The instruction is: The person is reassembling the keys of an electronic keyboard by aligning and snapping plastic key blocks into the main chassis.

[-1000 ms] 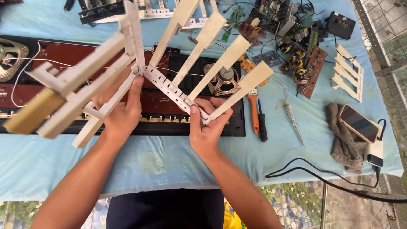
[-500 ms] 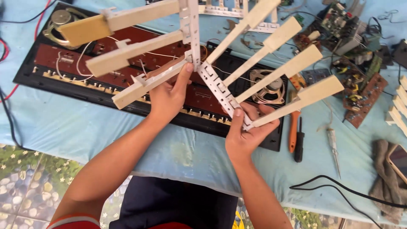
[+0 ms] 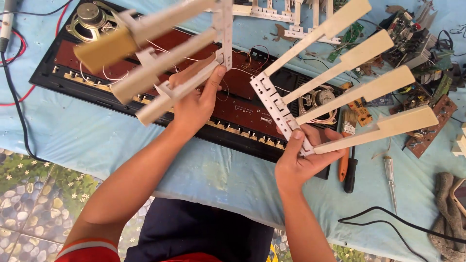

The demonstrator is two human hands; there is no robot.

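Note:
My left hand [image 3: 194,104] grips a cream set of keyboard keys [image 3: 165,82] by its white comb strip, the keys fanning up and to the left. Another cream key set [image 3: 349,97] is pinched at the lower end of its white strip by my right hand [image 3: 303,162], and its keys fan out to the upper right. A gap separates the two strips. Both are held above an opened black keyboard case [image 3: 104,104] with a red-brown circuit board [image 3: 242,114], lying on a light blue cloth [image 3: 97,140].
Speakers sit in the case at the top left [image 3: 90,22] and behind the right key set [image 3: 318,99]. An orange screwdriver [image 3: 343,165], a black-handled tool [image 3: 350,174] and a tester screwdriver [image 3: 391,179] lie to the right. Circuit boards [image 3: 412,34] and more key strips [image 3: 272,12] are at the back; a black cable [image 3: 388,225] and grey cloth [image 3: 449,208] at the lower right.
The key strip spanned both hands as one piece before; now it is in two parts with a gap between them. The view has shifted left, showing floor tiles.

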